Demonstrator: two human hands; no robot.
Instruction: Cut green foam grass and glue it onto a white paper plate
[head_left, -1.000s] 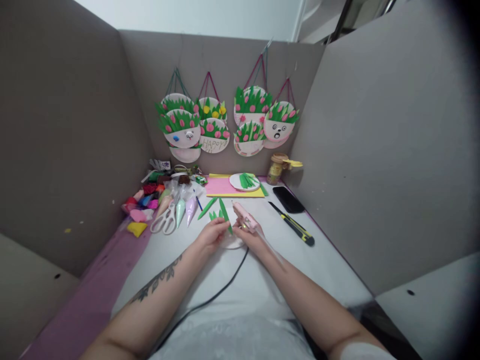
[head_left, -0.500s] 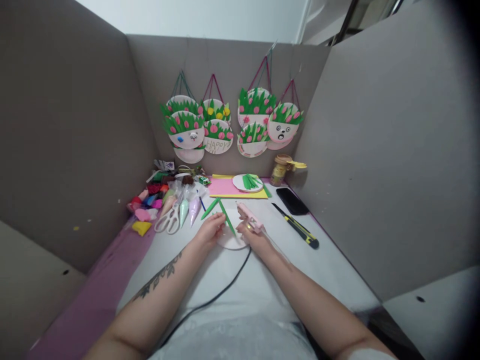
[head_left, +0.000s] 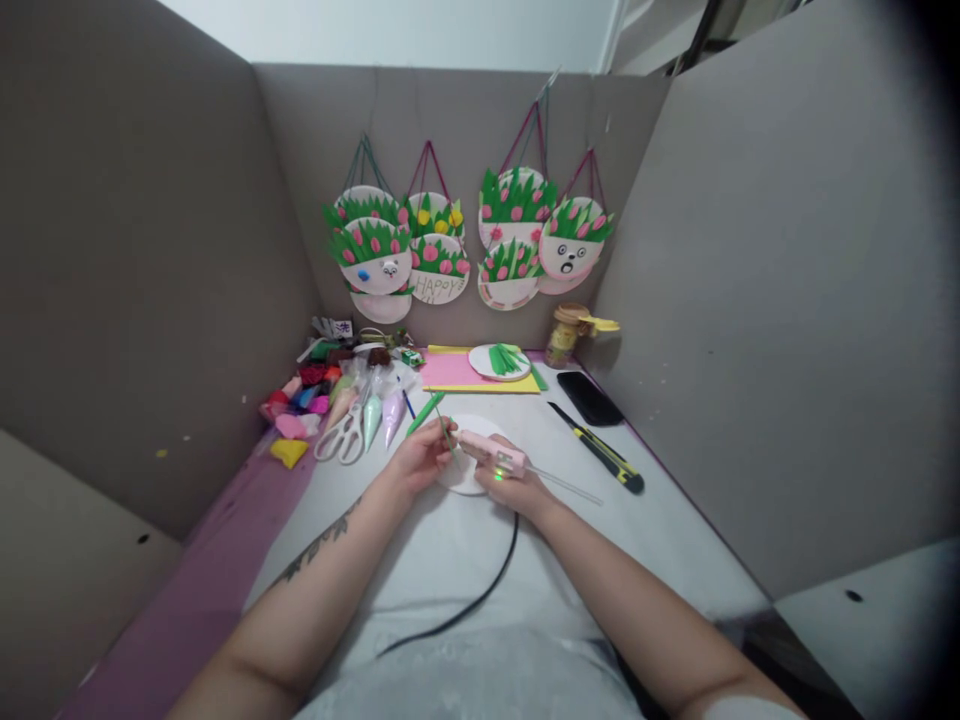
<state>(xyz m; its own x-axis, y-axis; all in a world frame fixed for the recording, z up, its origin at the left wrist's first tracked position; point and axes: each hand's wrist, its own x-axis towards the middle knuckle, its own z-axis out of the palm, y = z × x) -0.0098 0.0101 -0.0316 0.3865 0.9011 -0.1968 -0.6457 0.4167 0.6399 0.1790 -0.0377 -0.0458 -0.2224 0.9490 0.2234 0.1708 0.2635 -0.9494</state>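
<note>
My left hand (head_left: 426, 455) pinches a narrow green paper strip (head_left: 443, 425), now seen nearly edge-on. In my right hand (head_left: 517, 487) is a pink hot glue gun (head_left: 491, 455) with a green light lit and a clear glue stick (head_left: 566, 484) poking out of its back. The gun's nozzle points left and meets or almost meets the strip at my left fingertips. Under both hands lies a white paper plate (head_left: 466, 485), partly covered by them. A green pen-like piece (head_left: 425, 412) rests just beyond my left hand.
White scissors (head_left: 343, 437), piping bags (head_left: 393, 415) and colourful clay lumps (head_left: 289, 453) lie left. Behind are paper sheets (head_left: 450, 372) and a plate of green strips (head_left: 504, 360). Right: a utility knife (head_left: 604, 455), phone (head_left: 590, 398) and jar (head_left: 564, 340). A black cable (head_left: 480, 598) runs in front.
The strip has turned from face-on to nearly edge-on. The glue gun has swung left, bringing its nozzle to the strip, and its green light now shows.
</note>
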